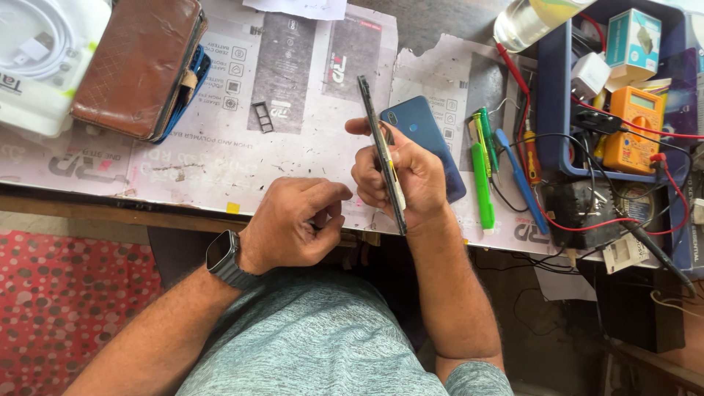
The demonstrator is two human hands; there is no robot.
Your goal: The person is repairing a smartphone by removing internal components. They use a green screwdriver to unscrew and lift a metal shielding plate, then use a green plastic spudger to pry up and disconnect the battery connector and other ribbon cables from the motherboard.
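Note:
My right hand [403, 180] grips a thin smartphone body [381, 147] held on edge, its long side pointing away from me. Behind that hand a blue phone back cover [425, 132] lies flat on the bench mat. My left hand [293, 220] rests at the bench's near edge with its fingers curled in, thumb and forefinger pinched together; whether something tiny sits between them I cannot tell. A dark smartwatch [222, 257] is on the left wrist. A small black SIM tray [262, 116] lies on the printed paper mat [220, 154].
A brown wallet [136, 66] and a white box with a coiled cable [37, 51] sit at the far left. Green and blue tools [480, 172] lie right of the cover. A blue bin [557, 110], an orange multimeter [634, 125], red and black leads and a clear bottle [524, 22] crowd the right.

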